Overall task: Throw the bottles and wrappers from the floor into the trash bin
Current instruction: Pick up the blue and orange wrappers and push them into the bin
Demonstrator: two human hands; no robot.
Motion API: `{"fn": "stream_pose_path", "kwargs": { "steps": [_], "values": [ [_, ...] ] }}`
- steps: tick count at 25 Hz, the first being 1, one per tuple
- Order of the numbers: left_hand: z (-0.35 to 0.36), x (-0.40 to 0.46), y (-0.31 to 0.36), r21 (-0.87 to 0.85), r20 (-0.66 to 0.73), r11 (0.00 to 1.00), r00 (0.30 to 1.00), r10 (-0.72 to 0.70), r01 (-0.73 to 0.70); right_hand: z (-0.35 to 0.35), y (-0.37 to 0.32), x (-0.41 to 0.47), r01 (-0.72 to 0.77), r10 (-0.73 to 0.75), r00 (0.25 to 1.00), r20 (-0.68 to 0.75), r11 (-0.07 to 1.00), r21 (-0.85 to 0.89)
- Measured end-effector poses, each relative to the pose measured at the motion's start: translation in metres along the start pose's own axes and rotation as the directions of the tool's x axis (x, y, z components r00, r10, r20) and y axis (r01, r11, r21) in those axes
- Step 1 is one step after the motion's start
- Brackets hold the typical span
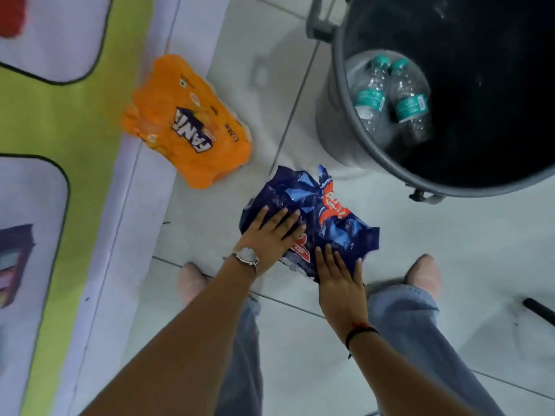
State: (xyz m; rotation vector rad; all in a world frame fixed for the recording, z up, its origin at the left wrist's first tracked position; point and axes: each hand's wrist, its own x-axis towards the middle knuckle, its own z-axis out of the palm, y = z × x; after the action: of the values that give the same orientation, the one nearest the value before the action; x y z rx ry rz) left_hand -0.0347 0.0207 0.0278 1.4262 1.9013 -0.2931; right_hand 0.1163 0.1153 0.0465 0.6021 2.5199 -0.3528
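A crumpled dark blue wrapper (324, 217) with red lettering lies on the white tiled floor between my feet and the bin. My left hand (271, 234), with a wristwatch, rests flat on its left part, fingers spread. My right hand (338, 273) presses on its near edge, fingers apart. Neither hand has closed around it. An orange Fanta wrapper (186, 121) lies on the floor to the left, beside the mat's edge. The grey trash bin (336, 94) stands at the upper right; two clear plastic bottles (390, 97) with teal labels lie inside it.
A colourful play mat (75, 130) in green, white and lilac covers the floor on the left. My two feet in pale shoes (423, 271) stand on either side of the blue wrapper. A black rod end (537, 307) shows at the right edge.
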Motion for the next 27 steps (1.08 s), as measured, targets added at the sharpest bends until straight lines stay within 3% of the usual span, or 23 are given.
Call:
{"fn": "stream_pose_path", "kwargs": {
  "steps": [3,9,11,13,17,19,22,24,27],
  "values": [
    [-0.035,-0.027,-0.066,0.265,-0.302,0.963,0.952,0.04,0.044,-0.027,-0.055,0.027,-0.009,0.015,0.998,-0.06,0.994,0.107],
    [-0.067,-0.035,-0.194,0.455,-0.471,0.878,0.877,0.094,0.15,-0.062,-0.154,0.108,0.015,0.014,0.99,-0.138,0.979,0.203],
    [-0.063,-0.026,-0.234,0.385,-0.406,0.902,0.914,-0.027,0.197,-0.057,-0.177,0.144,0.024,-0.001,0.997,-0.084,0.962,0.27],
    [-0.049,-0.014,-0.271,0.33,-0.204,0.919,0.967,-0.154,0.216,-0.043,-0.193,0.178,0.055,-0.043,0.998,-0.046,0.958,0.283],
    [-0.014,0.012,-0.315,0.575,0.144,0.807,0.954,-0.264,0.136,-0.006,-0.194,0.22,0.055,-0.082,0.988,0.132,0.979,0.196],
    [0.006,0.026,-0.315,0.506,0.118,0.843,0.954,-0.277,0.182,0.014,-0.187,0.231,0.025,-0.05,0.979,0.196,0.991,0.128],
    [0.027,0.041,-0.303,0.273,-0.049,0.91,0.95,-0.31,0.311,0.026,-0.182,0.242,0.001,-0.014,0.986,0.167,0.997,0.078],
    [0.029,0.04,-0.298,0.153,-0.143,0.922,0.931,-0.336,0.356,0.018,-0.178,0.245,0.011,-0.023,0.99,0.138,0.996,0.093],
    [0.018,0.024,-0.284,0.093,-0.169,0.913,0.91,-0.379,0.398,-0.014,-0.166,0.239,0.041,-0.052,0.99,0.13,0.995,0.086]
  ]
}}
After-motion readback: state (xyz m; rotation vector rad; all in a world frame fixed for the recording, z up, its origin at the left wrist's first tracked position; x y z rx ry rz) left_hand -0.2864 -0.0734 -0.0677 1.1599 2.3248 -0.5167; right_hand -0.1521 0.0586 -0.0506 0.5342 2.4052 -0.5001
